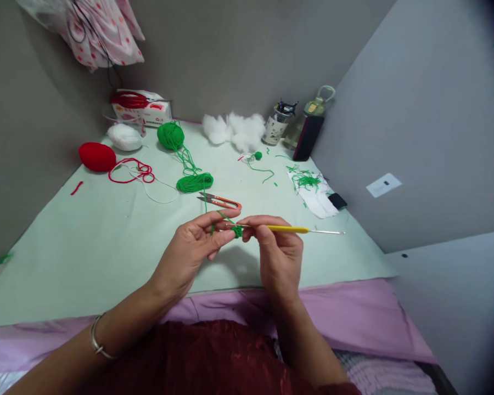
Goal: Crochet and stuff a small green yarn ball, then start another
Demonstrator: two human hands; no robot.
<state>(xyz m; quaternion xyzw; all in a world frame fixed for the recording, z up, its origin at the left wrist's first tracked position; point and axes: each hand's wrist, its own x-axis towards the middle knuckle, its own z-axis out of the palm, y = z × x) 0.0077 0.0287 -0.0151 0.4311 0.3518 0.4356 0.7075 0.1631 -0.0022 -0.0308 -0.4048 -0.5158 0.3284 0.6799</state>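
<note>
A small green crocheted piece (237, 232) is pinched between the thumb and fingers of my left hand (195, 238), with green yarn running over the raised index finger. My right hand (278, 249) grips a crochet hook with a yellow handle (292, 229). The hook's left tip is at the green piece, and its other metal end points right. From my left hand, the yarn goes up to a wound green skein (195, 182). Orange-handled thread snips (220, 201) lie just beyond my left fingers.
Green (170, 135), white (124, 136) and red yarn balls (97, 157) sit at the back left. White stuffing (234, 130), a pen cup (276, 127), a bottle (298, 129) and a phone (308, 138) stand behind. Green scraps (306, 181) lie on white paper (319, 202) at the right.
</note>
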